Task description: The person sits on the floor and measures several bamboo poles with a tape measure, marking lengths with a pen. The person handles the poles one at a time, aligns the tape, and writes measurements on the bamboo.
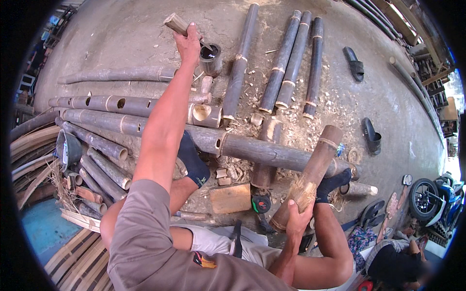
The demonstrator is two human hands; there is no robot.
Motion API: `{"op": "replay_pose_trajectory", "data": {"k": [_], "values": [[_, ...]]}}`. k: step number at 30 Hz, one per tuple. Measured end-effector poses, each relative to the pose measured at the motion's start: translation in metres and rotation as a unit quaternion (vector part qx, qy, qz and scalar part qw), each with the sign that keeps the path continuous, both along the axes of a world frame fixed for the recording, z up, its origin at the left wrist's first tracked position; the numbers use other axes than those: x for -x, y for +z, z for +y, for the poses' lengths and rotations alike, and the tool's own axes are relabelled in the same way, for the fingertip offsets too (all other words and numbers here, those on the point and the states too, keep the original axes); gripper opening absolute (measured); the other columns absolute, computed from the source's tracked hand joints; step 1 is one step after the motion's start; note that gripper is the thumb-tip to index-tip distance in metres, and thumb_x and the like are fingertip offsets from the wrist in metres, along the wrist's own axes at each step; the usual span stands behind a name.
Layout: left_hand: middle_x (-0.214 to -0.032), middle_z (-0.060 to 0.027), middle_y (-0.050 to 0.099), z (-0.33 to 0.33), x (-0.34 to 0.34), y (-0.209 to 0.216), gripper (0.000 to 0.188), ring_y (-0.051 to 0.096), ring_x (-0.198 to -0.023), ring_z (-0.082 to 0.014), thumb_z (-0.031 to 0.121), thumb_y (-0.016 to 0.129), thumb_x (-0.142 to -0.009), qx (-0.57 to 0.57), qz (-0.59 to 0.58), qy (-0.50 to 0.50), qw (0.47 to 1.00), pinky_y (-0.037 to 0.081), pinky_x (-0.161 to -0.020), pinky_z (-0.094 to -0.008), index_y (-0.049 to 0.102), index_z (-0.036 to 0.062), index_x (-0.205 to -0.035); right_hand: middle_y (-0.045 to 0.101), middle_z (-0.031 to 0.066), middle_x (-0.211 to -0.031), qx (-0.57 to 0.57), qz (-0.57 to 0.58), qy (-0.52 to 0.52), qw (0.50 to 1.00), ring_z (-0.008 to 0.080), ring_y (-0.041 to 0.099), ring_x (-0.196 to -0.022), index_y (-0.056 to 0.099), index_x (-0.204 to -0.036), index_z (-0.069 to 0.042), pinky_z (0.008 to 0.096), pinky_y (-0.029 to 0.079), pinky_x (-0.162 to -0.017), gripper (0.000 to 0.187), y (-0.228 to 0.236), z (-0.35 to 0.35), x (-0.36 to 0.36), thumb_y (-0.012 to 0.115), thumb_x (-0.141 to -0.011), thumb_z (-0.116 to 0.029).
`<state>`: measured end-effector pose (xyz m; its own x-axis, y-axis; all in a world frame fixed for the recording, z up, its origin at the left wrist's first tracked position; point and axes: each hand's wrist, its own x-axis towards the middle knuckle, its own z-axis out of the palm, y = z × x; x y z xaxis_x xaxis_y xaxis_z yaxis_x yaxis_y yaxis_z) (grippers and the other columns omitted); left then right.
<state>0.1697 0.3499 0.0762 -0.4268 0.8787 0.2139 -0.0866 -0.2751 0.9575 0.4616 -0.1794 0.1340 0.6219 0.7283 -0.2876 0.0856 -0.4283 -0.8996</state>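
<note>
My left hand (188,43) reaches far forward, its fingers wrapped round a thick wooden-handled tool (175,23). The tool's narrow, blade-like end slants down at the mouth of a short bamboo cup (210,60) with dark contents. My right hand (297,218) grips the lower part of a thick brown bamboo length (323,151), which has a pale, frayed patch along its middle. This length leans across a long dark bamboo pole (272,149), which lies crosswise on the floor. My feet in dark socks rest against that pole.
Other bamboo poles (116,104) with cut openings lie at left. Several dark bamboo tubes (286,63) stretch out ahead. Wood chips (296,114) litter the floor. A wooden block (230,198) and a tape measure (261,204) lie near my lap. Sandals (372,137) and a motorbike (432,203) are at right.
</note>
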Motion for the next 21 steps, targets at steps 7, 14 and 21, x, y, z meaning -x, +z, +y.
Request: {"op": "replay_pose_trajectory", "data": {"k": [7,14,21], "values": [[-0.112,-0.0203,0.068,0.012,0.01,-0.028,0.067,0.069,-0.102,-0.0303,0.039,0.071,-0.096,0.034,0.073,0.044,0.996,0.054,-0.091,-0.0407,0.044,-0.0059,-0.138,0.054,0.0186,-0.147,0.009,-0.011,0.022,1.0,0.0285,0.055,-0.134,0.033,-0.161,0.003,0.0393,0.04,-0.116,0.082,-0.005,0.001,-0.001,0.069,-0.088,-0.009],[-0.131,-0.0302,0.066,0.002,-0.001,-0.043,0.074,0.065,-0.122,-0.043,0.045,0.071,-0.096,0.135,0.218,0.057,0.965,0.047,-0.107,-0.0463,0.045,-0.0077,-0.142,0.051,0.021,-0.15,0.04,-0.001,0.009,0.999,0.0309,0.052,-0.138,0.027,-0.164,0.001,0.0403,0.037,-0.118,0.09,0.003,0.001,0.001,0.071,-0.087,-0.013],[-0.1,-0.013,0.067,-0.076,-0.041,0.024,0.059,0.065,-0.091,-0.0208,0.027,0.074,-0.096,-0.102,-0.011,-0.028,0.994,0.052,-0.087,-0.035,0.036,0.0008,-0.133,0.057,0.0163,-0.14,-0.069,-0.007,-0.044,0.997,0.0264,0.057,-0.128,0.038,-0.155,0.004,0.0394,0.042,-0.113,0.079,-0.014,-0.023,0.001,0.075,-0.089,-0.017]]}}
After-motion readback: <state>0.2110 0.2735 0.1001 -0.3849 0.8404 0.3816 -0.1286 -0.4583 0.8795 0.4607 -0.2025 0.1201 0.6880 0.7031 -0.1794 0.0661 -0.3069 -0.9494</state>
